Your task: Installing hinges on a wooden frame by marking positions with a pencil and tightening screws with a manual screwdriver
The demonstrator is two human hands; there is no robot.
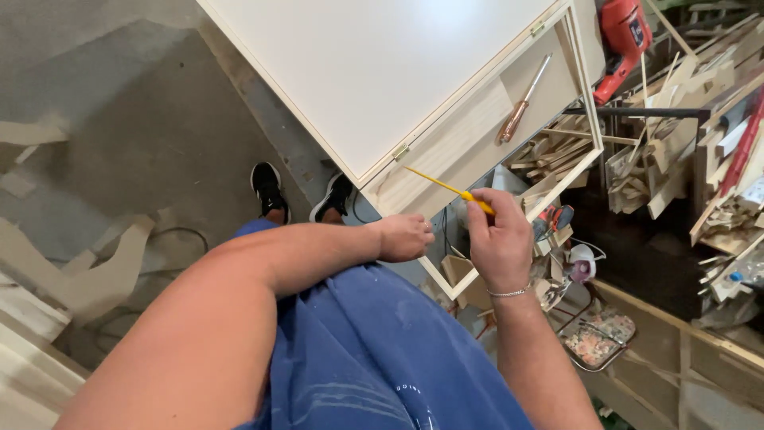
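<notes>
A yellow-handled tool [458, 192] is gripped in the closed right hand [500, 239], its thin shaft pointed toward the brass hinge [400, 151] at the near edge of the white cabinet panel [374, 72]. The left hand [404, 236] is curled shut, empty, just below that edge. A brown-handled screwdriver [521, 102] lies inside the wooden frame [477, 135].

One head-worn camera looks steeply down, close over the forearms.
</notes>
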